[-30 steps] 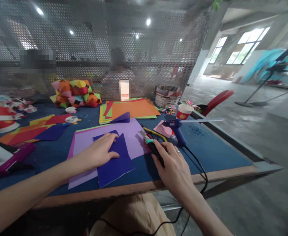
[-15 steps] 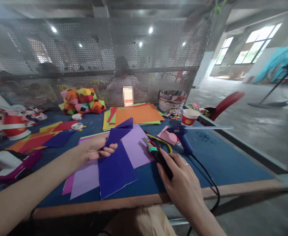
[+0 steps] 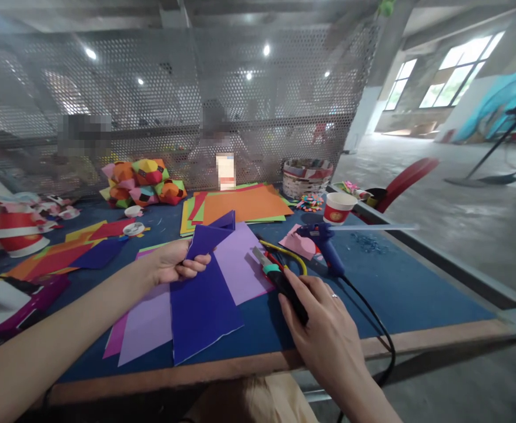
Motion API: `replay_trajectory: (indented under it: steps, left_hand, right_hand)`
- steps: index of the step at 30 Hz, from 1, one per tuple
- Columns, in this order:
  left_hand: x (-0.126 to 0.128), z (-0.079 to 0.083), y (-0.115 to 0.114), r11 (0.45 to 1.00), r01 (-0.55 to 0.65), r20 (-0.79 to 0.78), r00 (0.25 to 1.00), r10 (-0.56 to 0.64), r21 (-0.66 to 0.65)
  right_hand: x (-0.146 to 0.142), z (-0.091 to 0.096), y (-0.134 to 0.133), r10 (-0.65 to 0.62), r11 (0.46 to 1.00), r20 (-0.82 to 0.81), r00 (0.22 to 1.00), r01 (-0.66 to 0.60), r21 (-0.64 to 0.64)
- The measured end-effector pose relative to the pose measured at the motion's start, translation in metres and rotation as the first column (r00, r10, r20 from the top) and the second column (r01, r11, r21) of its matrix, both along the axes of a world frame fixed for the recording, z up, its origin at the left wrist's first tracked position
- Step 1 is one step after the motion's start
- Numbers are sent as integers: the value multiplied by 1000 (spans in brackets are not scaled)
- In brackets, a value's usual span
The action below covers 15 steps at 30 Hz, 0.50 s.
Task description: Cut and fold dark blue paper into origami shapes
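Observation:
My left hand [image 3: 181,261] is closed on a folded piece of dark blue paper [image 3: 209,236], its fingers wrapped round the lower edge. Beneath it lies a larger dark blue sheet [image 3: 203,314] with a rough cut edge, on top of lilac sheets [image 3: 238,258]. In my right hand [image 3: 324,317] is a black utility knife [image 3: 288,289] with a green collar, its blade out and pointing up and left. Just beyond the knife lie yellow-handled scissors [image 3: 291,251], partly hidden.
A blue glue gun [image 3: 328,247] with a long glue stick rests on the right, its cable running off the table edge. Behind it stand a paper cup [image 3: 339,208] and a woven basket [image 3: 307,178]. Orange sheets [image 3: 249,204] are stacked at the back, near folded paper balls [image 3: 143,182].
The view has shifted slightly. Both hands keep their grips on the folded blue paper and the utility knife, with hardly any movement.

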<state>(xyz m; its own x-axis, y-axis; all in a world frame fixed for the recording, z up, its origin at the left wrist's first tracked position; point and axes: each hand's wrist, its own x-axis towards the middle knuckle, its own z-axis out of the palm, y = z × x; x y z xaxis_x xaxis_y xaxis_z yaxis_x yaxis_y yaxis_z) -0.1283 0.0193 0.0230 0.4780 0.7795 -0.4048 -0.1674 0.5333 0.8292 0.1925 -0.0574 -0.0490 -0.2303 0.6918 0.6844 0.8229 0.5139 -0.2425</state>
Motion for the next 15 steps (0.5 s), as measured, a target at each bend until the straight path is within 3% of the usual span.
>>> replay_trajectory:
  steps: [10, 15]
  left_hand:
    - [7, -2, 7, 999, -44, -94, 995, 43, -14]
    - [3, 0, 20, 995, -78, -142, 986, 86, 66]
  right_hand:
    - [0, 4, -2, 3, 1000, -19, 1000, -3, -21]
    - [0, 3, -1, 2, 999, -23, 1000, -2, -34]
